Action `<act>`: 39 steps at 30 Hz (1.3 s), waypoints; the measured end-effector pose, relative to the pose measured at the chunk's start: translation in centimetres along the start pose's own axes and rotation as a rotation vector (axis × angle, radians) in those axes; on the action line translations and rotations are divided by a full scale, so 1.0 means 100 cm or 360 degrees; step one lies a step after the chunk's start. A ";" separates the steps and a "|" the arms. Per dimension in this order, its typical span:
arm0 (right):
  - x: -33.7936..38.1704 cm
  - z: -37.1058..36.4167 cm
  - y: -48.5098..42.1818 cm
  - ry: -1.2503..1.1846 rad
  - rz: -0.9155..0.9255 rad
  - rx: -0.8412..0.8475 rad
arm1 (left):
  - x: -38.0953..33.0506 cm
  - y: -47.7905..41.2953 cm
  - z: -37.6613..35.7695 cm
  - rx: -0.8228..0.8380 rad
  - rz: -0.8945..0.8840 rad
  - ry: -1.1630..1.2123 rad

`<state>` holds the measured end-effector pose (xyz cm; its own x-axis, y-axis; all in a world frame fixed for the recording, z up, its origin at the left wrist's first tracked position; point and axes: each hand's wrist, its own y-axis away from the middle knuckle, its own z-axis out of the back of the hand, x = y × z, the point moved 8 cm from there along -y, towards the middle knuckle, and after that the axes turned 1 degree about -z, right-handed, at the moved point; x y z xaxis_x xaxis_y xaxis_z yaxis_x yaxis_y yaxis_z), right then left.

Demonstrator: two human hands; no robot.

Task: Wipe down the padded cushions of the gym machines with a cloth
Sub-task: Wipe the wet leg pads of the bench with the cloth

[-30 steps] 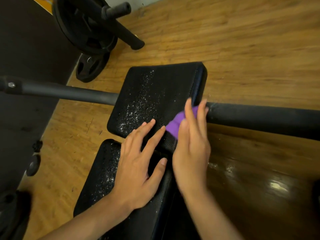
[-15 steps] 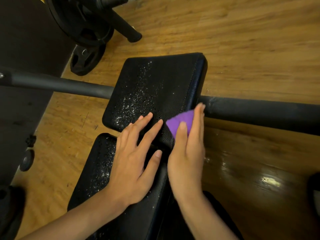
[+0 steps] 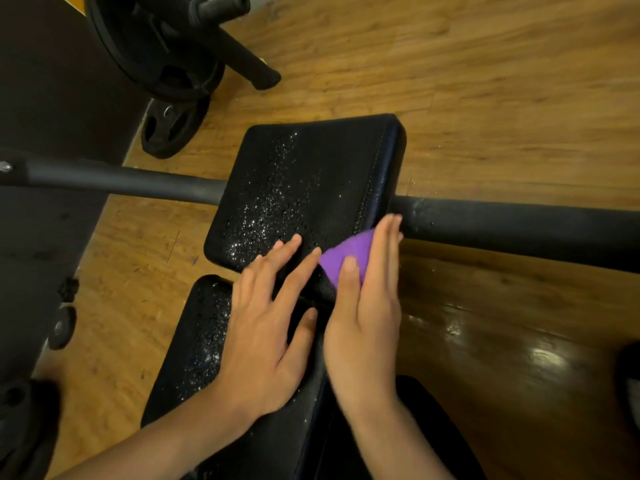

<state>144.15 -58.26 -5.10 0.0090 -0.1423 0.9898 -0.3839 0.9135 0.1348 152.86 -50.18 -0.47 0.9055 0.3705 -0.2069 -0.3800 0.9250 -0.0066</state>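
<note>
A: Moved since a second ago?

B: Barely. Showing more of the cloth (image 3: 346, 254) now: a broad purple wedge between thumb and fingers of the right hand (image 3: 363, 327), against only a small tip back then. Same spot otherwise, with fingertips right where the bar (image 3: 519, 226) meets the pad.

A: And the left hand (image 3: 266, 327)?

B: Unchanged. Flat, with fingers straight and spread, palm on the near pad (image 3: 194, 341), fingertips reaching across the gap onto the far pad (image 3: 311, 181).

A: Gripping the cloth, or just pressing?

B: Pressing, no curl anywhere. Straight fingers set edge-on against the far pad's right side, thumb laid flat on top, cloth trapped beneath both.

A: Together or apart?

B: Side by side, left thumb tip close to the base of the right thumb. Touching or not, cannot tell.

A: Round about?

B: Glinting droplets on both pads, thickest just left of the left hand's fingers. Bar out to both sides, level with the right fingertips. Black plates (image 3: 156, 46) far beyond the left hand. Wood floor (image 3: 485, 98) below, with a shiny patch right of the right wrist.
</note>
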 end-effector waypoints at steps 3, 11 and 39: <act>0.007 0.007 -0.103 0.0082 0.0057 0.0008 | -0.001 0.000 0.000 -0.0009 -0.0020 -0.0006; 0.001 0.005 -0.051 -0.0007 0.0064 -0.0149 | -0.002 -0.001 -0.001 -0.0019 -0.0047 -0.0008; 0.025 0.009 -0.159 0.0129 0.0033 0.0008 | -0.004 -0.001 -0.001 -0.0044 -0.0055 -0.0011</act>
<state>149.49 -73.50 -4.84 0.0758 -0.0920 0.9929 -0.3896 0.9138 0.1144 152.57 -50.42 -0.45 0.9194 0.3391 -0.1994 -0.3535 0.9346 -0.0405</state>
